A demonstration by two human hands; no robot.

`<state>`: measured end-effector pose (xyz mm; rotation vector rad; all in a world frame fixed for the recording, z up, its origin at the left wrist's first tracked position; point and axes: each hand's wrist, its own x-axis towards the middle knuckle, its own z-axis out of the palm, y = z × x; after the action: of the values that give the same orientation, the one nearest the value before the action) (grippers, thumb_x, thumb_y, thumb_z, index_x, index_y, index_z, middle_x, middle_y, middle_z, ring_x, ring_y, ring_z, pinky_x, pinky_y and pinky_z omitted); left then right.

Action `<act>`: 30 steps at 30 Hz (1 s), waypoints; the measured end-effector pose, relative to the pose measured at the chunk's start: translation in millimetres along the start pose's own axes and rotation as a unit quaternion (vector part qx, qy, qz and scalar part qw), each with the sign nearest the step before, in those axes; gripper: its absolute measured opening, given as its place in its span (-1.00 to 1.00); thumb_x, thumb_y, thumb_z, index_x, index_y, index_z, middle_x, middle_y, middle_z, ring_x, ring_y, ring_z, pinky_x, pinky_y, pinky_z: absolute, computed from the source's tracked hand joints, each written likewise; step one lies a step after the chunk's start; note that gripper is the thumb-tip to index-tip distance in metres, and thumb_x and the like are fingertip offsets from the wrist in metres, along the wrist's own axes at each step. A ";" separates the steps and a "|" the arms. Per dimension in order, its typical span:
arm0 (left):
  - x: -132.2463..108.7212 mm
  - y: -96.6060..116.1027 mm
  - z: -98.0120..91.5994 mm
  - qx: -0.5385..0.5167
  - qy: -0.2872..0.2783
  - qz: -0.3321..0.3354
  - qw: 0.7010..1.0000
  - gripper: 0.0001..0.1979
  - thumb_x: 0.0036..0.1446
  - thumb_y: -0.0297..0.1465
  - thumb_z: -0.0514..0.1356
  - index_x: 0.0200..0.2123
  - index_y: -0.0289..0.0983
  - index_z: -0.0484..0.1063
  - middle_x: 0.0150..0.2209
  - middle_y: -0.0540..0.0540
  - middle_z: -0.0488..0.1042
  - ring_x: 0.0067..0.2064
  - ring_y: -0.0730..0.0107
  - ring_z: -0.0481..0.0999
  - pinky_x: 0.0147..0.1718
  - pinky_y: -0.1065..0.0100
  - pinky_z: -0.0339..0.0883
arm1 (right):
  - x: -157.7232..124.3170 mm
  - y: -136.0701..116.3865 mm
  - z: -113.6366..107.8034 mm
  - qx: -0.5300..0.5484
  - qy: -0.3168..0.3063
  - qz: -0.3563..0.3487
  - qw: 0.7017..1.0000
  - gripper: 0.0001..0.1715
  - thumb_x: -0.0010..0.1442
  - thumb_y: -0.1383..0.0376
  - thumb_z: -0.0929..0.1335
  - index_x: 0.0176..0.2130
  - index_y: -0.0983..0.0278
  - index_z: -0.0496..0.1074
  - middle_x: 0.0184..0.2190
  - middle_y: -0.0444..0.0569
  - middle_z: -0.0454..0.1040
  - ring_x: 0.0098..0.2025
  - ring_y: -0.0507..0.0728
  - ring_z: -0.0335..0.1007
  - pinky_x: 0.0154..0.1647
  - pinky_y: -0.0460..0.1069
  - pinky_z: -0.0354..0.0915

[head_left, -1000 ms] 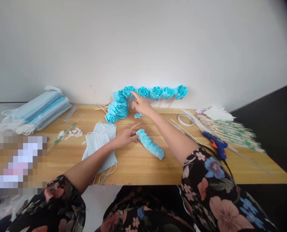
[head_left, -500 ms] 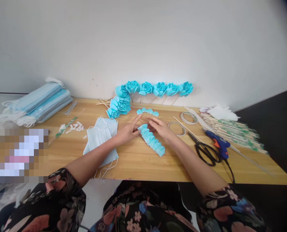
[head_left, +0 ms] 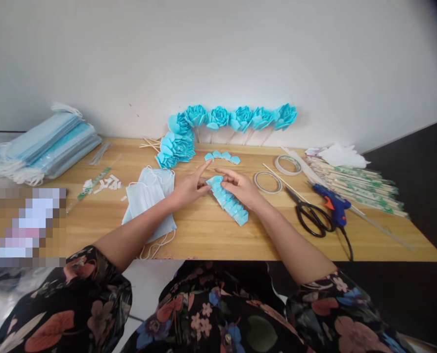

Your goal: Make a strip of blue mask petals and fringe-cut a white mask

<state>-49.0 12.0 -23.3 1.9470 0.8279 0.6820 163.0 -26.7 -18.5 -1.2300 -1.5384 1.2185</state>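
A strip of overlapping light-blue petals (head_left: 231, 202) slants between my hands above the table. My left hand (head_left: 189, 189) pinches its upper left end near the thumb, with the index finger stretched away. On the strip's upper right edge lies the thumb of my right hand (head_left: 240, 187); its other fingers are bent round the far side, partly hidden. Just beyond my fingertips, a short curved row of blue petals (head_left: 222, 156) rests on the wood. Two light-blue face masks (head_left: 150, 193) lie beside my left wrist.
Blue flowers on sticks (head_left: 218, 117) line the wall. Rolls of tape (head_left: 268, 182), black scissors (head_left: 310, 218), a blue glue gun (head_left: 334, 203) and wrapped sticks (head_left: 365, 189) are at right. Stacked masks (head_left: 52, 142) and white scraps (head_left: 110, 183) lie left on the table (head_left: 199, 240).
My view has tilted down a little, so everything sits higher in the picture. My right thumb has come onto the petal strip, and its fingers have closed in slightly.
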 end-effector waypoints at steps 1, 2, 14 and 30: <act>0.2 0.4 -1.2 -0.007 -0.001 -0.003 1.000 -0.15 0.22 -0.40 0.17 0.47 -0.32 -0.16 -0.41 0.00 0.58 -0.44 0.44 0.46 -0.36 0.43 0.29 | -0.3 -0.4 0.2 0.005 0.009 -0.001 1.000 -0.41 0.16 0.24 0.37 0.19 0.22 0.42 -0.37 -0.15 0.42 -0.40 0.02 0.32 -0.42 -0.08 0.24; 0.2 1.1 -2.5 -0.013 0.000 -0.007 1.000 -0.21 0.25 -0.35 0.16 0.46 -0.34 -0.09 -0.42 -0.01 0.57 -0.45 0.44 0.46 -0.37 0.43 0.30 | -0.5 -1.3 0.3 0.010 0.016 0.000 1.000 -0.40 0.16 0.24 0.37 0.19 0.23 0.41 -0.37 -0.15 0.42 -0.41 0.01 0.31 -0.42 -0.08 0.25; -1.1 4.8 -3.4 0.043 0.009 -0.037 0.998 -0.66 0.15 -0.16 0.16 -0.51 -0.32 0.37 -0.57 0.07 0.19 -0.48 0.52 0.15 -0.51 0.46 -0.02 | -4.7 -10.4 2.2 0.006 0.025 0.005 1.000 -0.48 0.24 0.18 0.35 0.17 0.18 0.45 -0.34 -0.10 0.51 -0.37 0.05 0.40 -0.36 -0.04 0.35; 0.4 8.4 -6.2 -0.035 -0.016 -0.039 0.999 -0.67 0.13 -0.15 0.22 -0.43 -0.32 0.41 -0.57 0.08 0.23 -0.50 0.55 0.17 -0.51 0.46 0.01 | 1.2 1.3 3.8 -0.008 0.033 -0.034 0.999 -0.40 0.13 0.27 0.38 0.17 0.19 0.43 -0.42 -0.19 0.36 -0.44 0.00 0.26 -0.42 -0.07 0.21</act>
<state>-50.9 12.3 -13.0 1.8490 0.8453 0.6242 159.3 -26.2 -20.6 -1.2077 -1.5320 1.1127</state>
